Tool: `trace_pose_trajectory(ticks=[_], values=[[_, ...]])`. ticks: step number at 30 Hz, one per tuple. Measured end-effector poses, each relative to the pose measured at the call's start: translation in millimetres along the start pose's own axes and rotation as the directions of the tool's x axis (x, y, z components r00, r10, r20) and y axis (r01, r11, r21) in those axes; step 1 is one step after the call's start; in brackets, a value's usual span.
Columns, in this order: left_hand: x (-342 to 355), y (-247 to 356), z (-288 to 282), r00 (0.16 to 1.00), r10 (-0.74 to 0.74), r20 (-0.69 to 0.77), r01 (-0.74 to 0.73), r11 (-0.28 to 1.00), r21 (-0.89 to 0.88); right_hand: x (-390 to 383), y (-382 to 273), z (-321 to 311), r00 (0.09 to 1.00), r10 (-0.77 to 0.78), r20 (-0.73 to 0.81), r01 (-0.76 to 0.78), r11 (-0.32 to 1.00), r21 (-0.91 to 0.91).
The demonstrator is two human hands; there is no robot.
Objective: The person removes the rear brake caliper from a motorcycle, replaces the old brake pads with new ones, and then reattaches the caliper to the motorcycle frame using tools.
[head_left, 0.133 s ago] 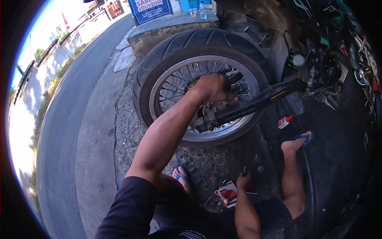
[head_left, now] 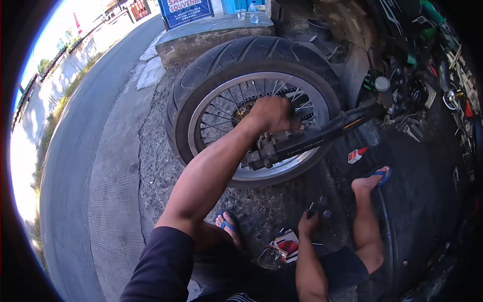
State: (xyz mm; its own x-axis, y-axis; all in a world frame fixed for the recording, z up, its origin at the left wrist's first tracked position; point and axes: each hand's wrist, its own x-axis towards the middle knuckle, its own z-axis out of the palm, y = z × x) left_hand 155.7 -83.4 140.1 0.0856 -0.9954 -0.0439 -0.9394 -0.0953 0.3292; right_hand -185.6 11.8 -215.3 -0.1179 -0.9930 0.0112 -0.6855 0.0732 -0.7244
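My left hand [head_left: 274, 114] reaches over the spokes of a motorcycle's rear wheel [head_left: 246, 175], beside the black swingarm [head_left: 322, 136]. Its fingers are curled inward, one tip showing near the swingarm's upper edge; whatever they grip is hidden behind the hand. Below them, a brake caliper [head_left: 266, 146] sits by the hub. Low on the right, my right hand [head_left: 309, 222] is closed over my thigh, with a small dark piece poking up from the fingers, too small to name. An opened red and white package [head_left: 287, 244] lies beside that wrist.
A white bottle with a red nozzle [head_left: 356, 155] lies right of the wheel. My feet in blue flip-flops [head_left: 230, 225] rest on both sides. Behind the tyre stands a concrete ledge [head_left: 201, 43] with a water bottle [head_left: 254, 14] and a cup [head_left: 241, 15]. A road [head_left: 75, 151] runs along the left.
The whole view has shifted slightly. My left hand stays at the same place by the swingarm, and the right hand has tilted a little, showing more of the dark piece.
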Motion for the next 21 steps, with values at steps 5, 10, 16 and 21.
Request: trace_pose_trajectory(ticks=[5,10,16,21], values=[[-3.9,1.2,-1.4,1.000,0.010,-0.019,-0.010,1.000,0.019,16.1,-81.5,-18.7,0.988,-0.049,0.148,-0.045,0.820,0.571],[-1.5,9.9,2.9,0.971,0.233,-0.043,-0.209,0.928,0.307,24.6,-122.8,-45.7,0.953,-0.108,0.284,-0.107,0.757,0.645],[4.7,6.0,0.7,0.994,0.106,0.035,-0.110,0.984,0.137,18.5,-102.8,-55.3,0.945,0.003,0.327,-0.237,0.694,0.680],[4.1,10.2,-0.3,0.997,0.064,-0.043,-0.066,0.997,-0.043,21.6,-97.8,-44.2,0.967,0.036,0.252,-0.200,0.719,0.666]])
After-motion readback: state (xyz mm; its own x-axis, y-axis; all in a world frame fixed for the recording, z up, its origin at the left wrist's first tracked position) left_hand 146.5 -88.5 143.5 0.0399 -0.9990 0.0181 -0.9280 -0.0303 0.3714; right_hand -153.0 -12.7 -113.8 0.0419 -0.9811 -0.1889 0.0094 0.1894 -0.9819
